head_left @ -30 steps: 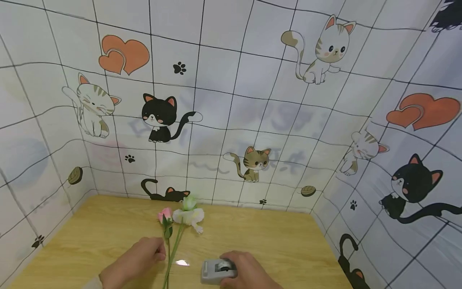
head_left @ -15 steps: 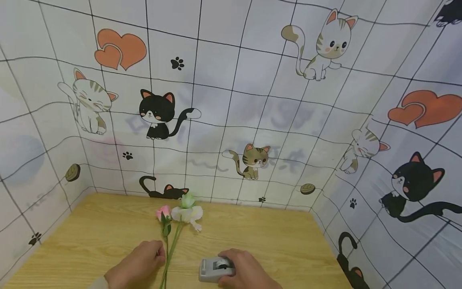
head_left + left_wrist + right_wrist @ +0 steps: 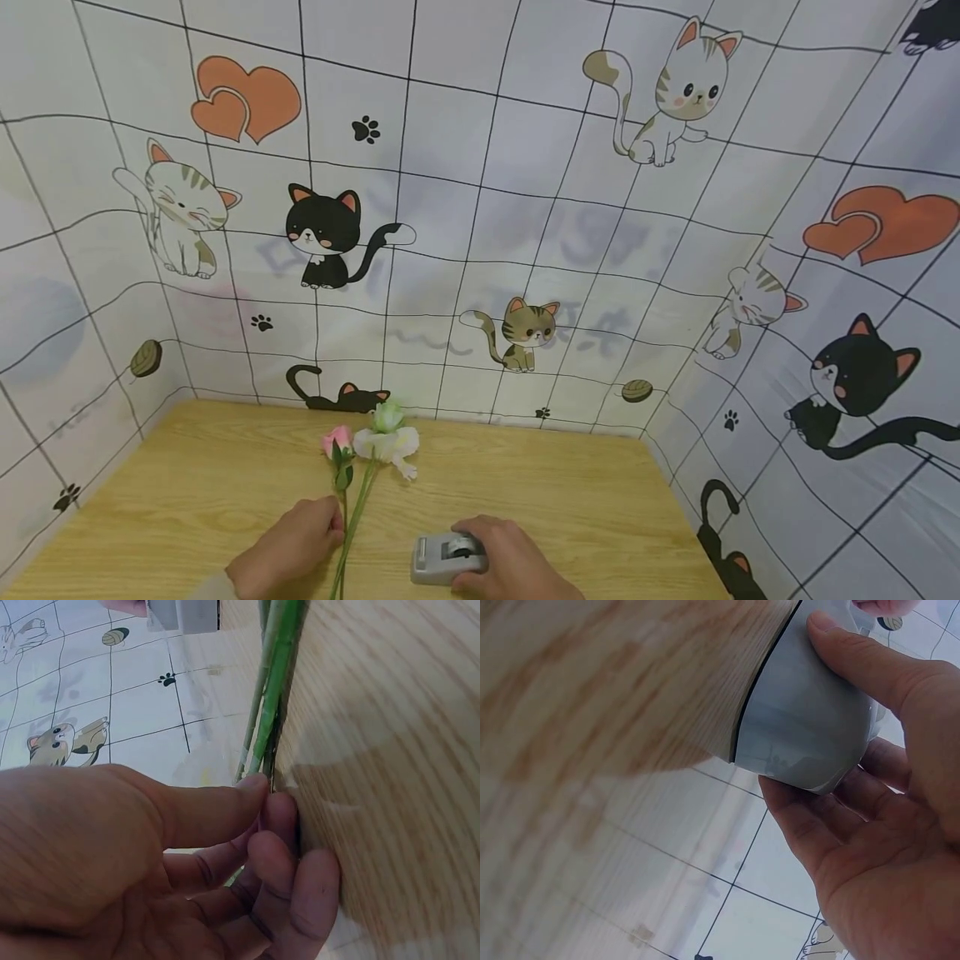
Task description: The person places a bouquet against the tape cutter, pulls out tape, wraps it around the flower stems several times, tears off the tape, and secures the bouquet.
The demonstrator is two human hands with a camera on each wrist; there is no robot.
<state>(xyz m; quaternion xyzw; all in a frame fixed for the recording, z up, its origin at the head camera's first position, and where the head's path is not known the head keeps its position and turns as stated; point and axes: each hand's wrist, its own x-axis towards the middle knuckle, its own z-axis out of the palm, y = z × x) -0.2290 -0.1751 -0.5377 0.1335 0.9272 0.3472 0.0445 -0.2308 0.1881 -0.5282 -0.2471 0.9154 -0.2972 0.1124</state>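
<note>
A pink rose (image 3: 337, 442), a white flower (image 3: 386, 446) and a pale green flower (image 3: 387, 415) lie on the table with their stems (image 3: 356, 525) together. Beside the stems, my left hand (image 3: 296, 537) pinches with thumb and index finger, seemingly on the end of clear tape, which is barely visible. My right hand (image 3: 510, 554) holds a grey tape dispenser (image 3: 435, 560) to the right of the stems, thumb on one side and fingers on the other. In the right wrist view, the dispenser's smooth grey side (image 3: 802, 712) stands on the wood.
The light wood table (image 3: 570, 492) meets a white cloth wall (image 3: 450, 208) printed with cats, hearts and grid lines at the back and sides.
Both hands, the dispenser and the flowers keep nearly the same places, with a slight shift of the head view. A bright glint between the stems and dispenser has vanished.
</note>
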